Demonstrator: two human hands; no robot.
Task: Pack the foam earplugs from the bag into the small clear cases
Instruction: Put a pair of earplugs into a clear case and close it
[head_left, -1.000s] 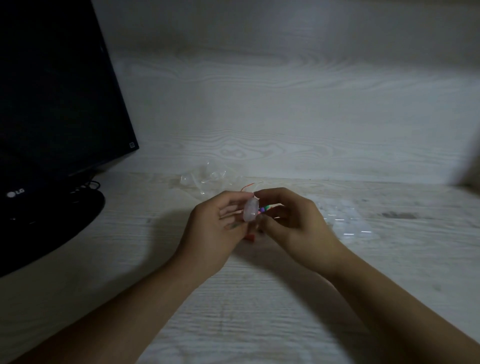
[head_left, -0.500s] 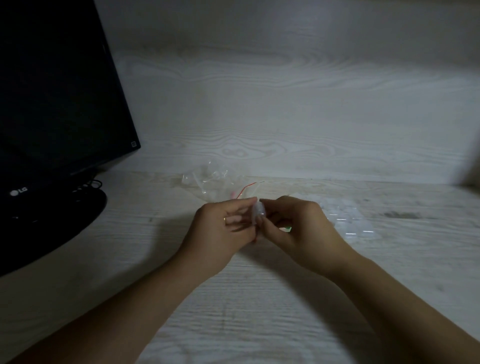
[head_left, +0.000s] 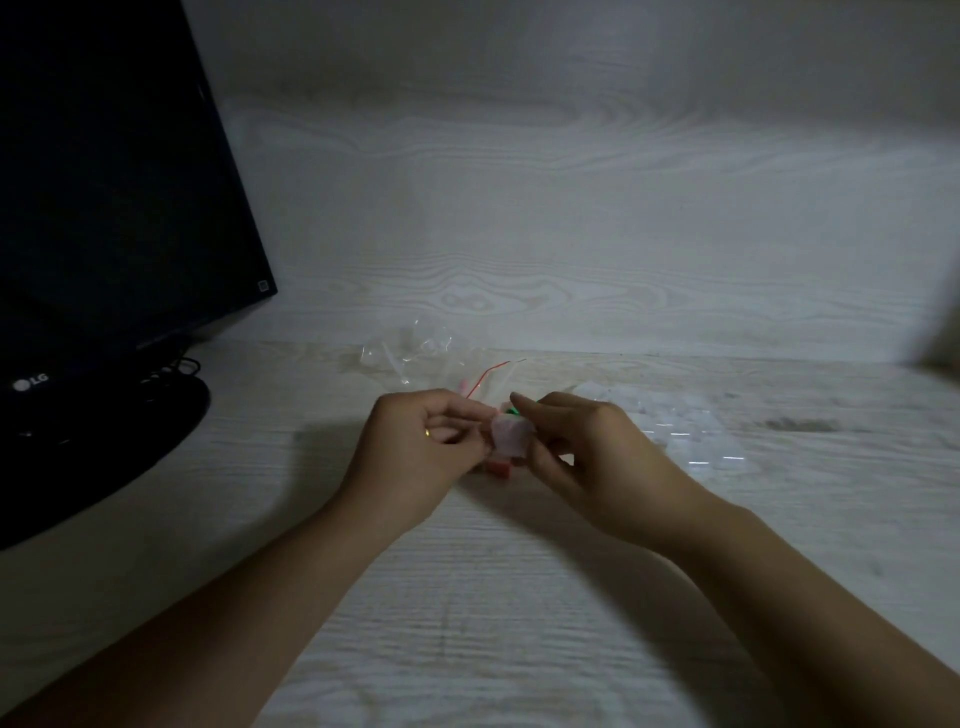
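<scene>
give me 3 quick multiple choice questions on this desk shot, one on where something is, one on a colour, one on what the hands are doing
1. Where does the monitor stand?
A. at the left of the desk
B. at the right of the desk
C. flat in the middle

2. What colour is the strip along the clear bag?
A. blue
B. red
C. black

3. What are the hands doing?
A. resting flat on the desk
B. both holding a small clear case between them
C. typing

Answers:
1 A, the dark screen fills the left edge.
2 B, a thin red line runs along the bag behind the hands.
3 B, the left hand and right hand meet with fingers curled on the case.
</scene>
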